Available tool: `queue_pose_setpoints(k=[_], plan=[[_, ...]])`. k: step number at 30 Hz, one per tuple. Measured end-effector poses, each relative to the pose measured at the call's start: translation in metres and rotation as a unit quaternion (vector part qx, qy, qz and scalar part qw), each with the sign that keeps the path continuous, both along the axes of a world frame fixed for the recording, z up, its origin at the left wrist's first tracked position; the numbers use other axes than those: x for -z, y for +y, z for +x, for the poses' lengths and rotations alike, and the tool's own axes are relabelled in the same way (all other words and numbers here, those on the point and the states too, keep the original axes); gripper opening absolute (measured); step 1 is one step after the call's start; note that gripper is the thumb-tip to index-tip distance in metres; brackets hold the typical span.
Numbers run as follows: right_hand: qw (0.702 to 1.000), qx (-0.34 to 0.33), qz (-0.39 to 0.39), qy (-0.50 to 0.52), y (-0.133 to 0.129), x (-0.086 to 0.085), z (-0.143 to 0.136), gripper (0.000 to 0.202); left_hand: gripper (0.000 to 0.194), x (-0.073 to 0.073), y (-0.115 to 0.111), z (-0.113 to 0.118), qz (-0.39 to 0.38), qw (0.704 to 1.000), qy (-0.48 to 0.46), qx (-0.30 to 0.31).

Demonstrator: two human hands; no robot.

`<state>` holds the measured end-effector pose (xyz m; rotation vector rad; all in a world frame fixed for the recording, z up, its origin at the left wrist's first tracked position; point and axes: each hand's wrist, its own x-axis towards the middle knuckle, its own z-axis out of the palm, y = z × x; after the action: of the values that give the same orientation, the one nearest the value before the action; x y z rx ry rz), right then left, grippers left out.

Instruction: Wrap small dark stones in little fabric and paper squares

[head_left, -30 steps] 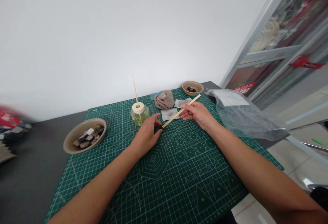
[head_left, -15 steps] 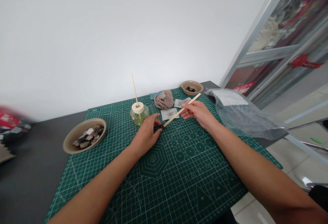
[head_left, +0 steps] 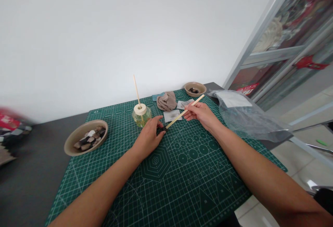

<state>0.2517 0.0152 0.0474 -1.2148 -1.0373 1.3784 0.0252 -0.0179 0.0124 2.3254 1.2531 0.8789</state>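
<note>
Pale sticks (head_left: 178, 116) slant up to the right over the green mat, with my right hand (head_left: 198, 113) closed on them near their upper part. Their lower end meets a small black piece (head_left: 163, 128), which my left hand (head_left: 152, 132) grips between thumb and fingers. What exactly the black piece is cannot be made out. Just behind my left hand stands a round glass bottle (head_left: 146, 113) with yellowish liquid and a wooden top (head_left: 139, 109). One thin stick (head_left: 136, 89) rises from its hole.
Stones fill part of a bowl (head_left: 69, 143) at the left of the green mat (head_left: 187, 185). Behind the hands lie a brown cloth (head_left: 167, 101), white packets (head_left: 171, 115) and a smaller bowl (head_left: 199, 92). A clear plastic bag (head_left: 247, 119) rests at the right.
</note>
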Motion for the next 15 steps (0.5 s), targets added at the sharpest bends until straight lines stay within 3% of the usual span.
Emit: queue_pose_setpoints(k=[15], plan=[[1.000, 0.015, 0.002, -0.001, -0.0005, -0.0004, 0.0005, 0.015, 0.059, -0.0061, -0.0020, -0.0002, -0.001, 0.999, 0.005, 0.045]])
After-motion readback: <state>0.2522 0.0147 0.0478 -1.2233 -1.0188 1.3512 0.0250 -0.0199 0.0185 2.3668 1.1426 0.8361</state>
